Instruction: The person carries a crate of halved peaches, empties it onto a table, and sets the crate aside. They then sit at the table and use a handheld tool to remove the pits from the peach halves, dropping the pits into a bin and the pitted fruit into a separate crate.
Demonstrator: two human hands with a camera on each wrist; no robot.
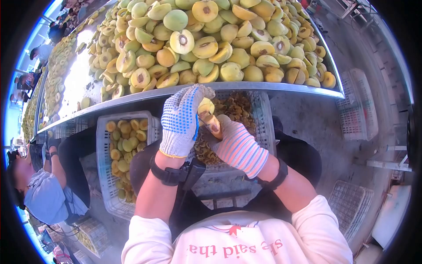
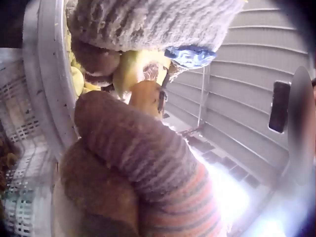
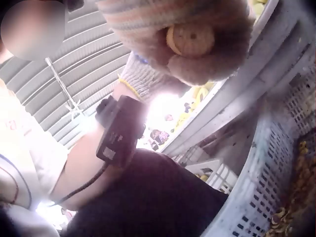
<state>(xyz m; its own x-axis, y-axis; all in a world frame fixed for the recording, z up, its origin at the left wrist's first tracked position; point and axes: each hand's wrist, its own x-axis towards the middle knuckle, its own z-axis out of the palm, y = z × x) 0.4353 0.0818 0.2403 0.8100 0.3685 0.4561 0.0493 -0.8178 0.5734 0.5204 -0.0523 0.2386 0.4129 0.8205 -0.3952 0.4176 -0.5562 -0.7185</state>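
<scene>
In the head view, my left hand (image 1: 181, 118), in a white glove with blue dots, holds a yellow-green fruit half (image 1: 205, 107) like an apricot. My right hand (image 1: 239, 143), in a striped glove, grips a short wooden-handled tool (image 1: 212, 125) whose tip meets the fruit. The left wrist view shows the tool's wooden end (image 2: 146, 98) with dark metal at its side, against the cut fruit (image 2: 143, 69). The round butt of the handle (image 3: 193, 39) shows inside the right fist in the right wrist view. Both hands are just off the table's near edge.
A metal-edged table (image 1: 193, 89) bears a heap of halved fruit (image 1: 228, 48). Below it, a white crate (image 1: 263, 119) holds brown scraps (image 1: 239, 105). A crate at left (image 1: 103, 163) contains fruit halves (image 1: 127, 145). Another person (image 1: 52, 193) sits at far left; stacked crates (image 1: 358, 105) stand right.
</scene>
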